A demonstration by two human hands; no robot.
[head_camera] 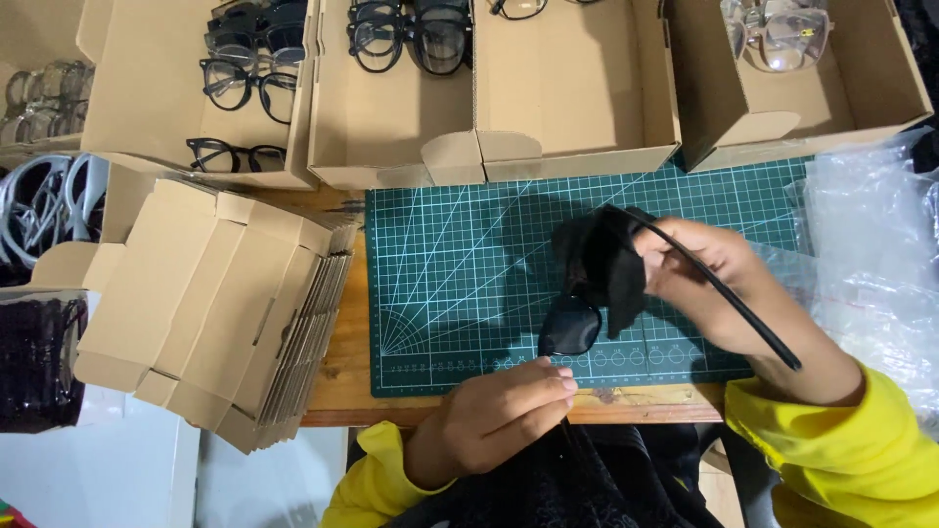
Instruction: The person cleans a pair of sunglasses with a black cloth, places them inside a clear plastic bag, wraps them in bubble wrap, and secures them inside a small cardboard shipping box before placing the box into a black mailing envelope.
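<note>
Over the green mat (450,264), my right hand (709,284) rubs black sunglasses (572,323) with a cloth (602,259); my left hand (499,416) pinches them tight

The person wears a bright yellow top with long sleeves; the left sleeve (377,479) shows at the near edge of the picture, left of the middle, and it ends at the wrist with soft folds in the cloth; the right sleeve (841,450) shows at the near right, wider and more bunched, also ending at the wrist; both hands are bare, the left hand (499,416) and the right hand (709,279) without gloves, rings or a watch that can be seen; between the sleeves, at the near edge, a dark garment (577,489) with a faint pattern covers the lap.
</note>
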